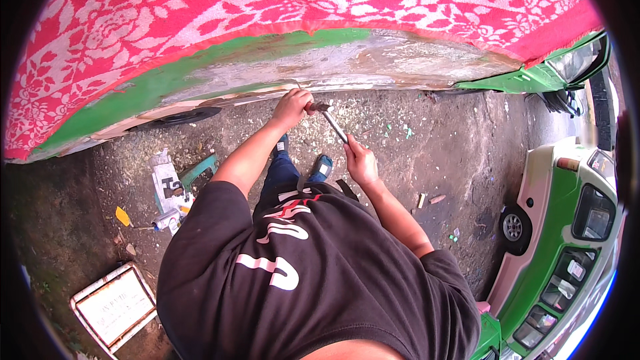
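Observation:
My left hand is closed around a short chisel-like tool, mostly hidden by the fingers; its thin dark tip meets the lower edge of a vehicle's body panel. That panel is green in places and bare, patchy grey elsewhere. In my right hand is the handle of a hammer with a metallic shaft. The hammer's head lies right beside my left fist, at the tool's back end; whether they touch, I cannot tell. A red and pink floral cloth drapes over the vehicle above.
Paint chips litter the rough ground around my feet. To the left are a green stool-like piece, a paint roller, a yellow scrap and a white framed sign. A green and white van is parked at right.

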A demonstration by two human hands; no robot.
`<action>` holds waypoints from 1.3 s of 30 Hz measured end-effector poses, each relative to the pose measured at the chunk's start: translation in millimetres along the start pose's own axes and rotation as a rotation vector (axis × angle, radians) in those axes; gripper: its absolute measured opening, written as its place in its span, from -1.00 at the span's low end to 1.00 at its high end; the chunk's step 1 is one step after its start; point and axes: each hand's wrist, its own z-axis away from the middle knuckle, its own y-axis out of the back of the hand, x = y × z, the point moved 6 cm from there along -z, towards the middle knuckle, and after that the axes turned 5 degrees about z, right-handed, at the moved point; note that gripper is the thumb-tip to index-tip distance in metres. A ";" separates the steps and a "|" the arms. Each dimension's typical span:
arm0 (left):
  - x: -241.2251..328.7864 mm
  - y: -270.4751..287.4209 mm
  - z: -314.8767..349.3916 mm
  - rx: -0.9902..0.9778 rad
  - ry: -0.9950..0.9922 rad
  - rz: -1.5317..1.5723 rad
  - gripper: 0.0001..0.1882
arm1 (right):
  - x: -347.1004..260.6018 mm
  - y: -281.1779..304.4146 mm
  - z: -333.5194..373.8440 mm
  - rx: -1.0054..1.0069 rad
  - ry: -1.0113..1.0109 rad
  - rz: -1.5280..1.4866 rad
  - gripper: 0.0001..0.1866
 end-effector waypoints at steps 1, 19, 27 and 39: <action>0.3 -2.7 2.2 -0.010 -0.023 0.003 -0.77 | 6.3 -4.8 0.5 -0.028 -0.037 0.024 -0.65; 8.4 -3.1 0.3 0.109 0.032 -0.003 -0.75 | 16.6 34.4 11.6 -0.003 -0.239 -0.054 -0.62; -2.4 2.9 -6.4 0.132 0.063 0.022 -0.79 | -33.7 32.5 10.8 0.192 0.311 -0.167 -0.50; -8.0 -6.1 -6.8 0.148 0.127 0.136 -0.82 | -17.1 10.4 13.5 0.004 0.102 0.010 -0.54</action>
